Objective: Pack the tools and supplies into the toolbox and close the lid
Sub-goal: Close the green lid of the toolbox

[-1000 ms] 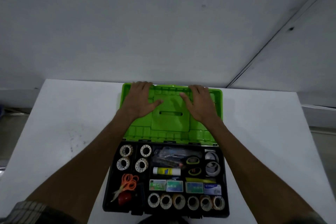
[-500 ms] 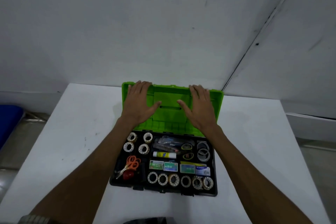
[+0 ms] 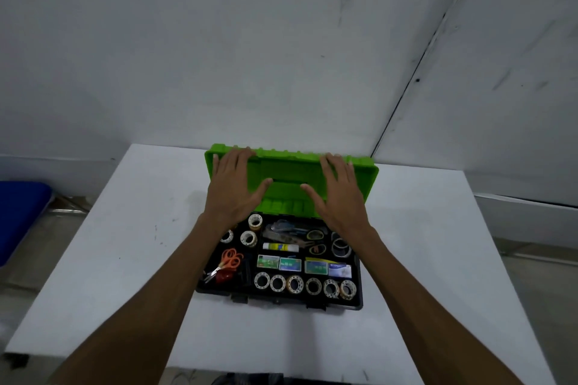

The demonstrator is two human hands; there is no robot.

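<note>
Both hands, left hand (image 3: 233, 189) and right hand (image 3: 339, 194), lay flat with fingers spread on the lid (image 3: 291, 178), which I had tipped up from lying back, starting to close the packed toolbox (image 3: 281, 302).

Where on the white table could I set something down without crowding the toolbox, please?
The table is bare left of the toolbox, right of it, and along the near edge between the forearms. Inside the toolbox every compartment is crowded, and both hands cover the green lid.
</note>
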